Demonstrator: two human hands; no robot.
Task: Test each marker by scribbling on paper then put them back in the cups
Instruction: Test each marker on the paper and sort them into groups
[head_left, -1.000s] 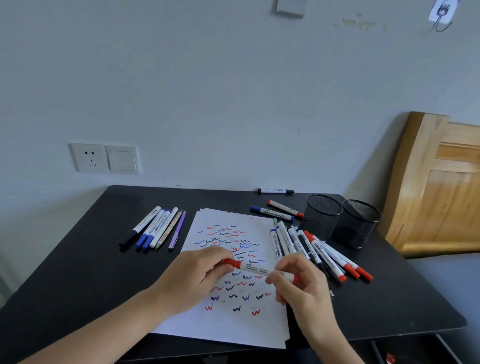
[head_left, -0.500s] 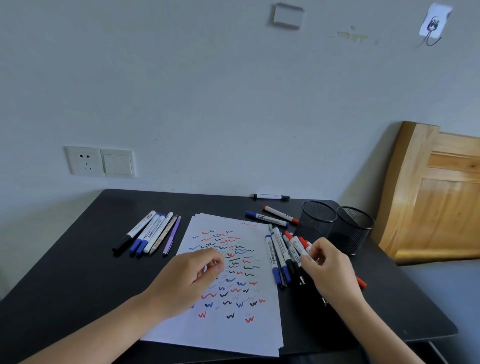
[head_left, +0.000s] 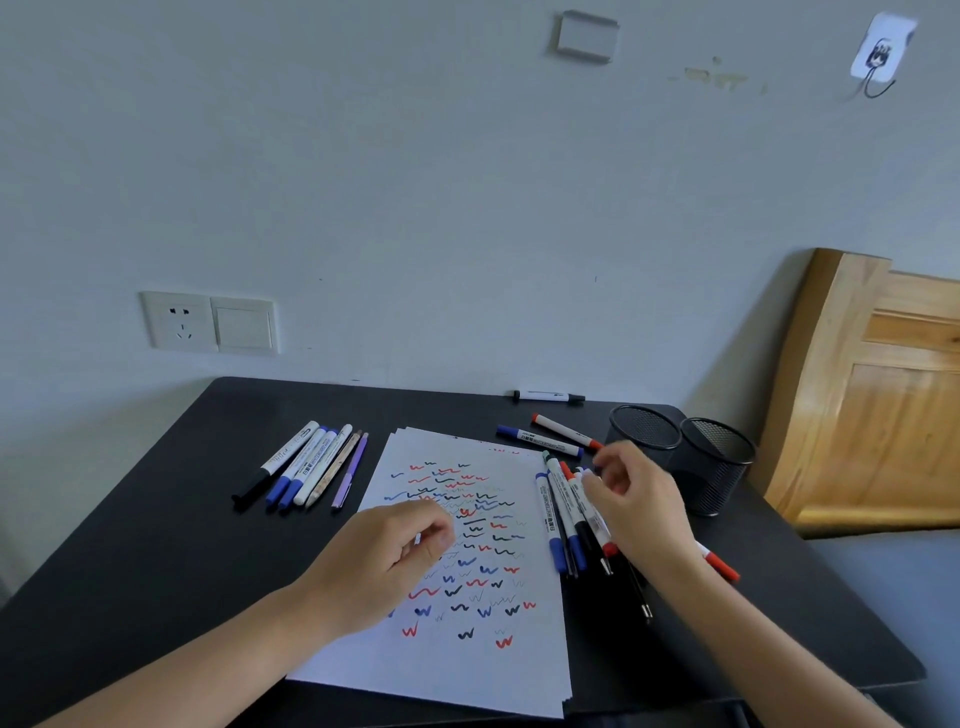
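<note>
— While the left hand (head_left: 384, 561) rests on the paper (head_left: 483, 660), fingers loosely curled and empty, likely pinning the sheet, what's the other one doing?
— right hand (head_left: 639, 504) is over the marker pile (head_left: 551, 512) beside the paper. Fingers curled, blurred; can't tell if it's got one. cups (head_left: 647, 428) just behind, within reach, nothing sticking out.

Left hand (head_left: 389, 558) and right hand (head_left: 641, 506) loosely curl.

Home bedroom, black desk (head_left: 156, 545), wall socket (head_left: 180, 321), wooden headboard (head_left: 878, 395)
</note>
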